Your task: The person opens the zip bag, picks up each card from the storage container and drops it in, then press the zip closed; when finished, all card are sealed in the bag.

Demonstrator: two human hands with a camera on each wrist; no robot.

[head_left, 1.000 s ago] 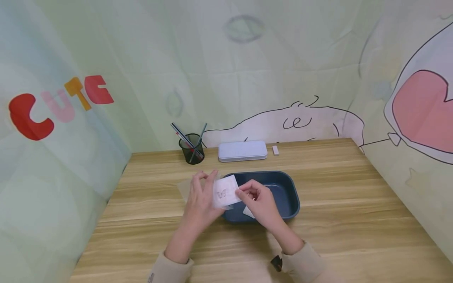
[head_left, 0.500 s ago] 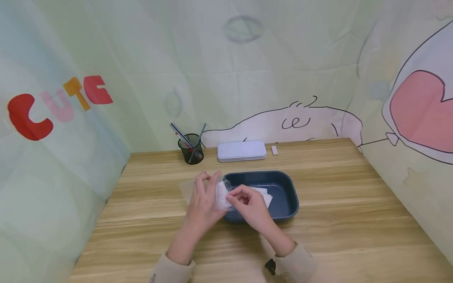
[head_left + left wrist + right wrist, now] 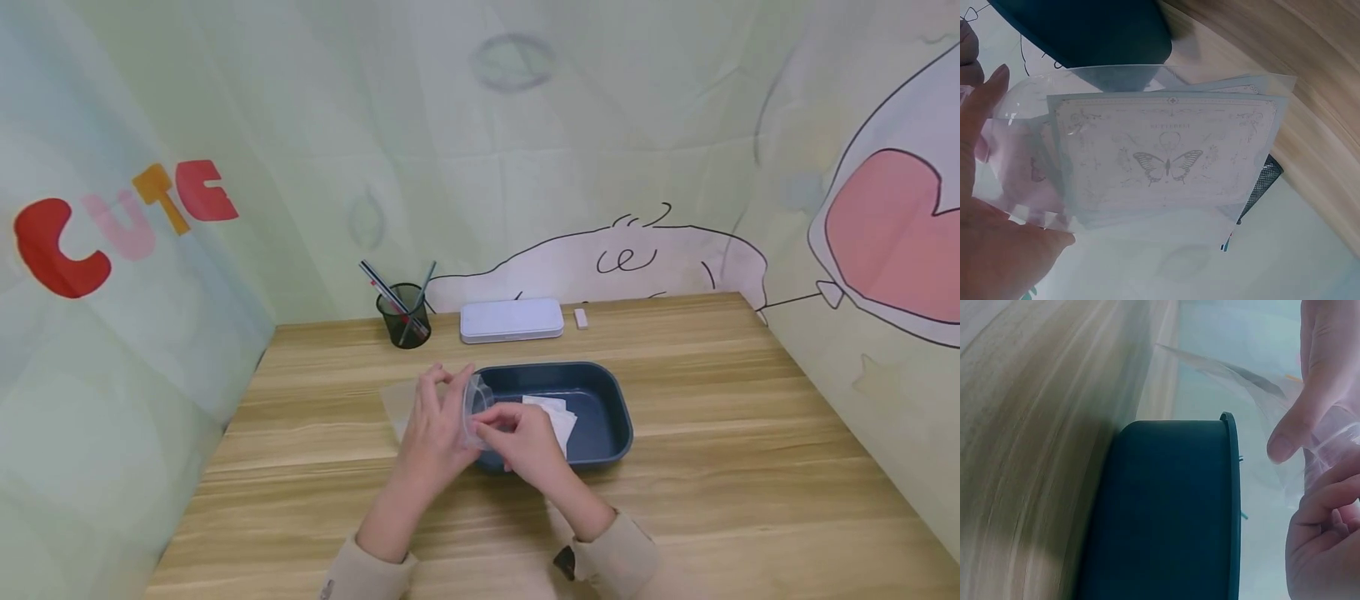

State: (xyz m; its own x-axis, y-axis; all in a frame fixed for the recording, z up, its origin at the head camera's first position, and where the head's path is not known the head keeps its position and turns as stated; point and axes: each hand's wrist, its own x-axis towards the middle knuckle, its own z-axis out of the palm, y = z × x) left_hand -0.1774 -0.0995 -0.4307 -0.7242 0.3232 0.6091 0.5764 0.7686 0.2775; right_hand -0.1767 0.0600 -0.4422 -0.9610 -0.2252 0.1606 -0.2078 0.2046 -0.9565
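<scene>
A clear plastic bag (image 3: 476, 400) is gripped by my left hand (image 3: 433, 429), its mouth facing right over the tray's left end. Pale cards (image 3: 1166, 150) are inside it; the left wrist view shows a butterfly and an ornate border on the front one. My right hand (image 3: 525, 442) has its thumb and forefinger together at the bag's mouth, pinching its edge. In the right wrist view, its other fingers (image 3: 1329, 506) are curled. Below the hands stands a dark blue tray (image 3: 621, 408), with several white paper pieces (image 3: 558, 421) lying in it.
Behind the tray lies a pale lavender pencil case (image 3: 512, 320), with a small white eraser (image 3: 581, 318) to its right. A black mesh pen cup (image 3: 403, 323) with several pencils stands at the back left. Printed fabric (image 3: 315, 192) encloses the wooden table (image 3: 720, 467).
My right hand has moved slightly left and down to the bag's mouth. The white card that showed there has gone from the head view, and more of the paper in the tray shows.
</scene>
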